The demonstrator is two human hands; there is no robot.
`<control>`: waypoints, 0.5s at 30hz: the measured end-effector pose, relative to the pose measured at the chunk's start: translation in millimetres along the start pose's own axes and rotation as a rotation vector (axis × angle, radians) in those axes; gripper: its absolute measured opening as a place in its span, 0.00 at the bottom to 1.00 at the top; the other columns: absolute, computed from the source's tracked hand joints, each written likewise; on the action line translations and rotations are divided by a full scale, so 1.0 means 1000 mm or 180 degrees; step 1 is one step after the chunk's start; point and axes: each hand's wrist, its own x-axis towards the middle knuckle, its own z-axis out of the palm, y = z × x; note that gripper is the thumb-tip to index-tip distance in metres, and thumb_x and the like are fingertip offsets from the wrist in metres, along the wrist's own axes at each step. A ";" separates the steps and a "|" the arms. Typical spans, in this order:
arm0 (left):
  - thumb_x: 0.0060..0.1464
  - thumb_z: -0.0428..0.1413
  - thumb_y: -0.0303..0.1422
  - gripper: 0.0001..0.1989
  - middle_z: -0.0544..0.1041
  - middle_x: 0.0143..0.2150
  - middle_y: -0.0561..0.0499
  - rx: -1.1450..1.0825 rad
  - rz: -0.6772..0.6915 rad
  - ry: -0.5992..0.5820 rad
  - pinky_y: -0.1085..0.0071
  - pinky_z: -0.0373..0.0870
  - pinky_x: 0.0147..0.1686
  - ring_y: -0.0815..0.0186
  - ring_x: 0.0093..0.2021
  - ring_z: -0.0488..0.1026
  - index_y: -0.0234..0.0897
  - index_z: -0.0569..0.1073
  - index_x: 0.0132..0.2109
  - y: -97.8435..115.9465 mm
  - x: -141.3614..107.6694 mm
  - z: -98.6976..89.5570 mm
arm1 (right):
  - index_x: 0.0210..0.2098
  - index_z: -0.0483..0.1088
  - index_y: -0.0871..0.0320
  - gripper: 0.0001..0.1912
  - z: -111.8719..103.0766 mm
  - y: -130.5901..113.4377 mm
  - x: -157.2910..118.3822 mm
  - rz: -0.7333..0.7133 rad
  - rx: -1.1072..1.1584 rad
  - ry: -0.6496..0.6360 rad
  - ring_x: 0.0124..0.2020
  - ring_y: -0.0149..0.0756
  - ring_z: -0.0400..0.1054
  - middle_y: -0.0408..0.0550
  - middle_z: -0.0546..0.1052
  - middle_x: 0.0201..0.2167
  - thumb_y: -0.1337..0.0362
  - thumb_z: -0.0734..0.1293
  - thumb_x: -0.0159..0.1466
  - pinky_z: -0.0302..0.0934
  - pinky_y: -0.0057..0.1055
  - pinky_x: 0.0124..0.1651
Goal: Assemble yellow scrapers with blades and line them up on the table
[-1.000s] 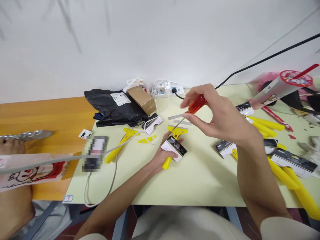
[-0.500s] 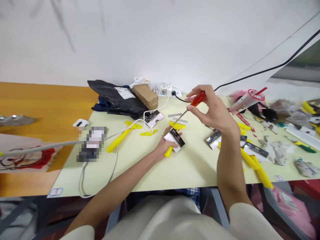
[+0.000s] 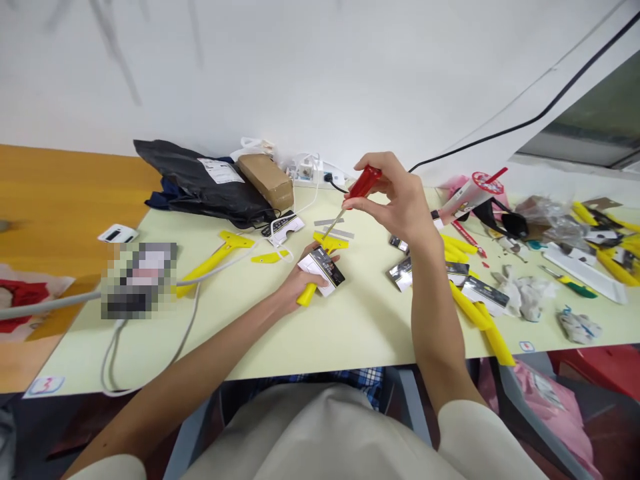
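My right hand (image 3: 393, 200) pinches a red-handled screwdriver (image 3: 365, 182) by its handle, and the thin shaft slants down to the left. Its tip ends close above a yellow scraper head (image 3: 330, 241), and I cannot tell whether they touch. Two narrow metal blades (image 3: 333, 228) lie just behind that head. My left hand (image 3: 300, 283) grips a carded yellow scraper (image 3: 323, 270), with a black and white card (image 3: 325, 267) on top and the yellow handle (image 3: 306, 295) sticking out below my fingers.
A pale green table (image 3: 300, 340) carries more yellow scrapers (image 3: 213, 263), cards, and a pixelated object (image 3: 139, 280) among grey cable. At the back are a black bag (image 3: 200, 187), a cardboard parcel (image 3: 265, 181) and a power strip (image 3: 313, 175). Crumpled scraps (image 3: 525, 297) lie at right.
The view has swung right, so everything on the table slides left in the picture. The hand with the metal piece at far left has gone from view. My hands keep their holds.
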 end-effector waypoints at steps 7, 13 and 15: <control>0.39 0.69 0.17 0.57 0.78 0.71 0.41 0.0126 -0.0053 -0.0077 0.42 0.68 0.72 0.45 0.74 0.72 0.49 0.63 0.75 -0.001 -0.004 -0.001 | 0.55 0.74 0.48 0.27 0.001 -0.005 0.000 -0.0042 -0.0130 -0.0059 0.41 0.42 0.76 0.47 0.79 0.47 0.44 0.81 0.65 0.78 0.41 0.49; 0.40 0.69 0.18 0.55 0.81 0.68 0.41 0.0214 -0.0065 -0.0180 0.43 0.66 0.73 0.44 0.75 0.71 0.49 0.65 0.75 -0.002 -0.008 0.000 | 0.57 0.73 0.48 0.27 -0.002 -0.013 -0.001 -0.0047 -0.0396 -0.0130 0.40 0.40 0.75 0.48 0.80 0.50 0.45 0.81 0.66 0.77 0.38 0.48; 0.41 0.70 0.18 0.55 0.82 0.67 0.41 0.0279 -0.0110 -0.0231 0.44 0.64 0.74 0.45 0.76 0.70 0.49 0.66 0.75 -0.003 -0.009 0.000 | 0.58 0.72 0.47 0.27 -0.004 -0.018 -0.002 -0.0011 -0.0439 -0.0185 0.41 0.41 0.75 0.49 0.79 0.52 0.44 0.80 0.67 0.78 0.39 0.50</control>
